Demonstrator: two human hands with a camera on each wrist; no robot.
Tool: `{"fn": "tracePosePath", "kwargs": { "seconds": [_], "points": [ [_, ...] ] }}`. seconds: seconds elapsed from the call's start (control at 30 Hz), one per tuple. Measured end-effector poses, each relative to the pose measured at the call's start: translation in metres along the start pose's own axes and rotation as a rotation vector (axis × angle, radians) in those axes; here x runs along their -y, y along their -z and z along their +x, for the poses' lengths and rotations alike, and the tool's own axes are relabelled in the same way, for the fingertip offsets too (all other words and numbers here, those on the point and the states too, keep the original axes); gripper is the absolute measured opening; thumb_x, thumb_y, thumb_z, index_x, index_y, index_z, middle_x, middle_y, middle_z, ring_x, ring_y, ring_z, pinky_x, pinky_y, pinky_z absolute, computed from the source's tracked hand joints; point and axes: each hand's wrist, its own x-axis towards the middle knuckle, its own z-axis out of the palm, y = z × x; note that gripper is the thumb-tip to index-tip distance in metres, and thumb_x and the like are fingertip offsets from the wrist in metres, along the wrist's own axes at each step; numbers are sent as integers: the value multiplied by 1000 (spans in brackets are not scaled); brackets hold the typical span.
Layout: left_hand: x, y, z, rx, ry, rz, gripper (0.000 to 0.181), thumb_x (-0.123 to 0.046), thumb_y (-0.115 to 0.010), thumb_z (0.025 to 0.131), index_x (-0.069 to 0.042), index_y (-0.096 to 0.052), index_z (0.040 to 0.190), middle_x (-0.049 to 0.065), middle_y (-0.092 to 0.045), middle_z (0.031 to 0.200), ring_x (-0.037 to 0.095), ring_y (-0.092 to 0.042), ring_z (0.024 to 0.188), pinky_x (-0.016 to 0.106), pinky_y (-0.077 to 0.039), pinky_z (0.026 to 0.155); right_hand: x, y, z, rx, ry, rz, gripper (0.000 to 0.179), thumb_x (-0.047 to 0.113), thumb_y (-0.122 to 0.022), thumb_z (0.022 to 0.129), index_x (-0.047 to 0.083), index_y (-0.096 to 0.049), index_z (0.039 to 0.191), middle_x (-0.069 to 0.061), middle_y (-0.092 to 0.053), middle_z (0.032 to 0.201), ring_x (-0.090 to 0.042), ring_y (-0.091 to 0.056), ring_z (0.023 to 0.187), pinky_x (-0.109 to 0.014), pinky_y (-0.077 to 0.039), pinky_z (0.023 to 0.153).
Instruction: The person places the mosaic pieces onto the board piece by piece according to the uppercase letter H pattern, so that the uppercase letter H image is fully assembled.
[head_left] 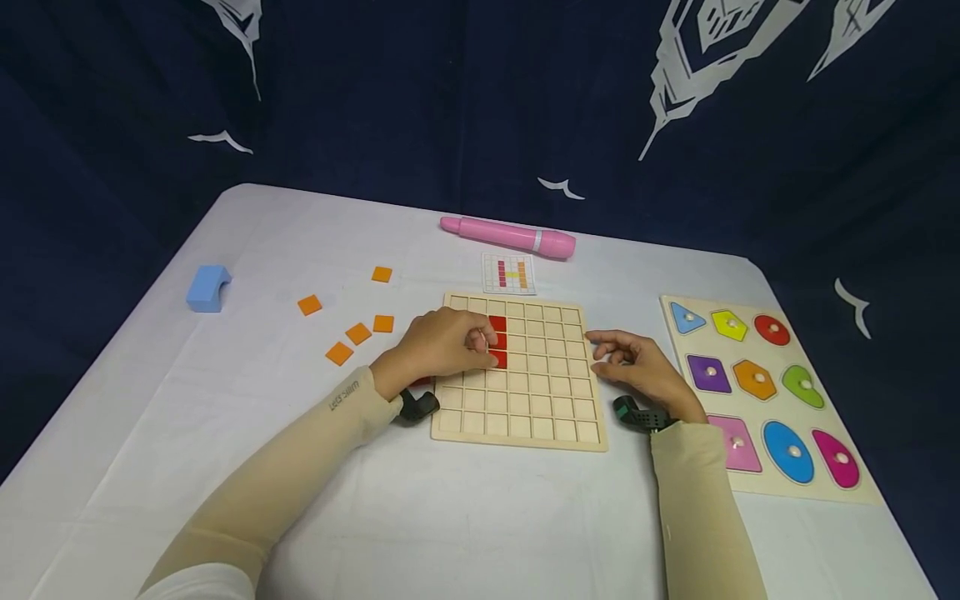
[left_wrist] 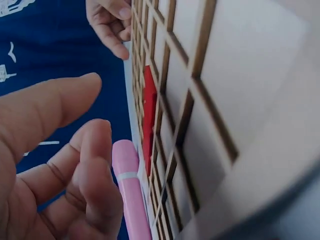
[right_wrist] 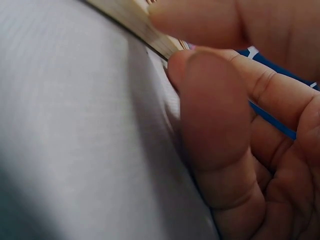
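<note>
A grid board lies on a white-covered table, its small square cells framed by raised wooden strips. Three red tiles sit in a column of its cells, toward 10 to 11 o'clock from the board's middle. The left hand reaches over the board from 9 o'clock, its fingertips at the red tiles in the head view; the left wrist view shows the thumb and forefinger apart with a bare gap between them and the other fingers loosely bent. Whether a fingertip touches a tile cannot be told. The right hand is at the board's 3 o'clock edge, fingers loosely bent, thumb and forefinger spread, the tips right at the wooden rim; contact there is unclear. A partly hidden red piece shows at 9 o'clock, by the left wrist. Five orange tiles lie scattered between 9 and 10 o'clock, and a notched blue block stands farther out that way. A small pattern card with red, yellow and orange squares lies just beyond the board at 12 o'clock, a pink stick past it. At 3 o'clock, beyond the right hand, lies a knobbed shape puzzle.
</note>
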Motion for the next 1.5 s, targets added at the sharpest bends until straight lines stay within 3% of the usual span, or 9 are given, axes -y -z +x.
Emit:
{"fn": "tracePosePath", "kwargs": {
  "seconds": [0.23,0.4,0.57,0.8,1.03,1.17,1.5],
  "points": [
    [12,14,-13,-1,-84,-110,19,-27,-80,96,-14,-77,110,-9,-69,87,10,-60,71,30,-45,69,1,1,0,-4,-2,-3,51,-6,-73,95,-15,-58,143,-3,-67,101,-9,-53,78,-19,-45,67],
    [29,22,-29,23,-121,-212,21,-20,-80,95,-7,-76,112,-7,-68,87,12,-60,78,27,-48,74,0,1,1,1,2,-4,50,-5,-73,96,-16,-58,143,3,-66,100,-9,-52,78,-19,-45,67],
    [46,30,-44,35,-153,-258,20,-11,-80,95,-5,-77,114,-6,-68,88,15,-61,83,27,-51,79,0,1,0,1,1,-7,50,-5,-73,95,-15,-58,143,-3,-66,100,-9,-53,78,-19,-45,68],
    [61,40,-56,52,-136,-221,21,-2,-73,92,-7,-79,111,-5,-71,92,18,-63,92,40,-53,90,1,1,0,4,-3,-9,50,-5,-73,96,-15,-58,143,3,-66,100,-9,-53,79,-20,-45,67],
    [68,41,-58,111,-71,-114,34,3,-69,86,-11,-81,114,-2,-70,100,19,-63,99,42,-51,97,0,1,0,7,10,7,49,-6,-73,96,-16,-58,142,5,-67,99,-8,-53,78,-19,-45,67],
    [69,38,-57,132,-84,-62,36,3,-70,84,-12,-82,115,-3,-69,99,18,-62,98,42,-48,99,0,1,0,9,18,5,49,-6,-73,96,-16,-58,141,5,-67,99,-8,-53,77,-19,-45,66],
    [69,36,-58,127,-128,4,31,1,-73,85,-11,-85,111,-4,-62,89,15,-55,91,36,-45,87,-1,1,0,7,28,6,49,-6,-73,96,-16,-58,141,5,-68,99,-8,-53,77,-19,-45,66]
  ]
}}
